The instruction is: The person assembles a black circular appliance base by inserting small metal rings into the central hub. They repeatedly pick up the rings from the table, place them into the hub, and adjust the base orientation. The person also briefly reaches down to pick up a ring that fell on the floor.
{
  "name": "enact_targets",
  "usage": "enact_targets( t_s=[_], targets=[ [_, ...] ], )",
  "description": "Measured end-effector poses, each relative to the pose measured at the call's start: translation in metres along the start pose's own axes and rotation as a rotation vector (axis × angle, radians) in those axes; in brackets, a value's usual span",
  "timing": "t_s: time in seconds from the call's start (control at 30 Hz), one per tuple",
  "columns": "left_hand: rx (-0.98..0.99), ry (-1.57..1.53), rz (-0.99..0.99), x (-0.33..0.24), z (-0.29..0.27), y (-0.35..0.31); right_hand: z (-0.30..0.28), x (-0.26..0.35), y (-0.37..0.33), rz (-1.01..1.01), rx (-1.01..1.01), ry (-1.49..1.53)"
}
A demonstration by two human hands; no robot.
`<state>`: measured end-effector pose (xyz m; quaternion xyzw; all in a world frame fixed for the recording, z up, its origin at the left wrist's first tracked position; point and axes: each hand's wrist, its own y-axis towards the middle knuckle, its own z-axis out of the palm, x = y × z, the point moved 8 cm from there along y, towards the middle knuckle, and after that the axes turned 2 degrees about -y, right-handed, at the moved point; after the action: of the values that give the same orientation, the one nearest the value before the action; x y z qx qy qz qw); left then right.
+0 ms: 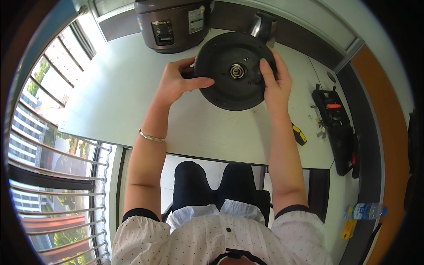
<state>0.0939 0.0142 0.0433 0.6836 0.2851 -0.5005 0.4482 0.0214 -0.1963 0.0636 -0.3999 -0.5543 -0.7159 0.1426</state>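
Observation:
Between my two hands is a round black base plate [229, 95], its broad face turned up toward me. A coiled metal spring [237, 71] sits in the hole at its middle, with a few small holes around it. My left hand [179, 84] grips the plate's left edge, thumb on the face and fingers underneath, partly hidden. On the right edge, my right hand [277, 81] holds with its thumb on top and fingers round the rim. The plate is held over the table [212, 132]; whether it touches the surface cannot be told.
A brown rice cooker [174, 26] stands at the back left, beside a shiny metal vessel [263, 26]. To the right lie a yellow-and-black tool handle [300, 134], small loose parts [321, 128] and an opened black tool case [340, 128]. A water bottle [364, 211] lies lower right.

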Motion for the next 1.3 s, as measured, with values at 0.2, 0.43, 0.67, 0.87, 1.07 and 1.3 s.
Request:
enact_targets(
  t_s=[0.2,0.43,0.67,0.87,1.07,1.3],
  targets=[
    [0.0,0.004,-0.034,-0.0008,-0.0019,0.0008,-0.0002,-0.0013,0.0008,-0.013,0.007,-0.005],
    [0.009,-0.001,-0.024,0.0016,-0.0008,0.0027,-0.0015,-0.0029,0.0012,-0.028,0.007,0.008],
    [0.017,-0.031,-0.035,-0.0016,0.0014,0.0007,-0.0007,-0.0031,0.0004,-0.016,0.016,-0.002],
    [0.023,-0.008,-0.04,0.0019,-0.0001,0.0014,0.0003,-0.0029,-0.0012,-0.021,0.011,-0.01],
    [0.035,-0.033,-0.047,0.0027,0.0015,0.0017,0.0004,-0.0015,-0.0013,-0.041,0.017,-0.026],
    [0.025,-0.019,-0.042,0.0046,0.0017,0.0022,-0.0009,-0.0001,-0.0013,-0.069,0.012,-0.042]
  ],
)
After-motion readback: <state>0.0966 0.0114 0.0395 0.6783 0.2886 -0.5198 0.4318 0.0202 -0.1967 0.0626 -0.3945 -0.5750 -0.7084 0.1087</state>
